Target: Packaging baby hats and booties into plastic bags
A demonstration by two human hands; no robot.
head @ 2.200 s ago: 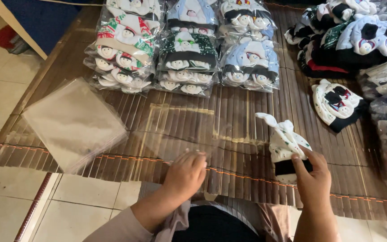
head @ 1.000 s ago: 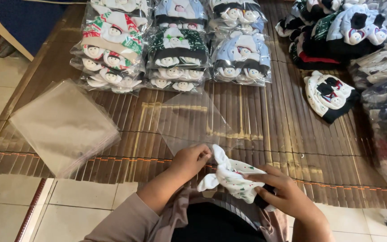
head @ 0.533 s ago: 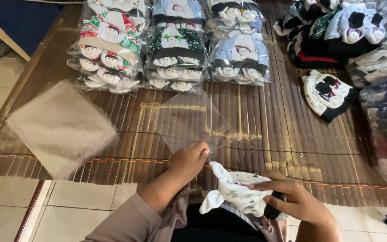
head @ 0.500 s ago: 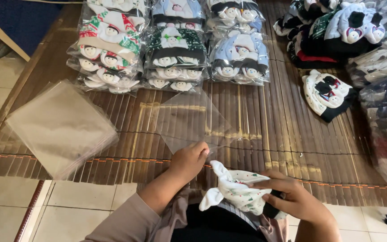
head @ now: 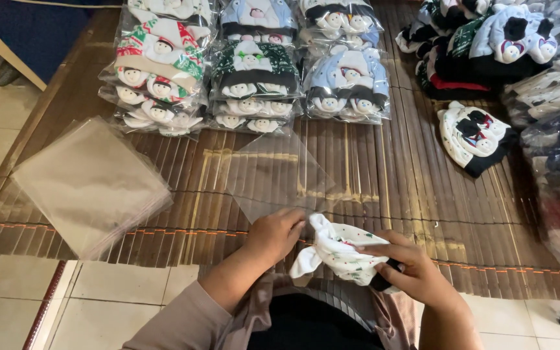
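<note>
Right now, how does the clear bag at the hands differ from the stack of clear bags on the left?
The single clear bag is one sheet, its near edge pinched by the left hand; the stack of clear bags is many sheets, untouched. The single bag lies mid-mat before the packed hats; the stack sits at the mat's left edge, overhanging the tiles. Both are transparent, empty and flat.

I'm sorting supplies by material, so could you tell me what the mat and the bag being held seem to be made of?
The mat looks like brown bamboo or wood slats, judging by its parallel strips. The bag at the left hand looks like thin glossy clear plastic: the slats show through.
</note>
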